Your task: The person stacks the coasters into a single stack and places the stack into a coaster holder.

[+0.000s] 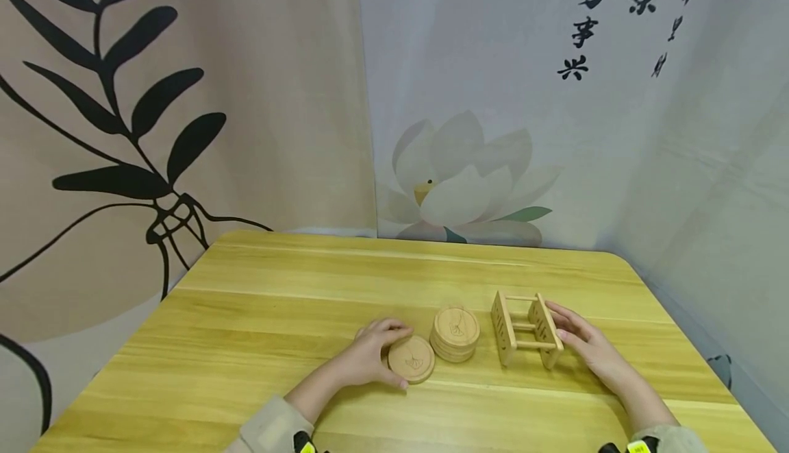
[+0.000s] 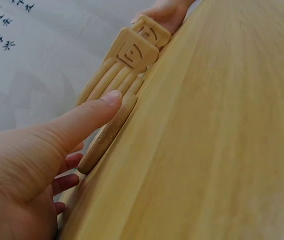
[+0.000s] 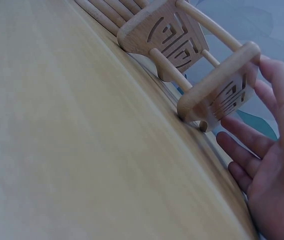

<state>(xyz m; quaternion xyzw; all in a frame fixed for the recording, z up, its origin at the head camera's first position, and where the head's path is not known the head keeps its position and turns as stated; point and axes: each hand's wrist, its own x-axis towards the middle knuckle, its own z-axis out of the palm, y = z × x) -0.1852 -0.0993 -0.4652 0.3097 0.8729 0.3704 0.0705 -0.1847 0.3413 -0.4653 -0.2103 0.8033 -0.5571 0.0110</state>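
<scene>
My left hand (image 1: 374, 355) curls round the left side of a round wooden coaster (image 1: 411, 359), with thumb and index finger at its edges. The coaster lies flat on the table, a line pattern on its face. In the left wrist view the thumb (image 2: 89, 117) crosses in front of it. Close to its right stands a stack of matching coasters (image 1: 455, 334). Further right is a small wooden rack (image 1: 524, 329), two cut-out side panels joined by rods. My right hand (image 1: 585, 345) touches its right panel, fingers loosely extended in the right wrist view.
The wooden table (image 1: 259, 329) has rounded far corners. Fabric hangings surround it, with a dark plant print (image 1: 123, 96) at left and a pale lotus (image 1: 468, 179) with Chinese characters at the back.
</scene>
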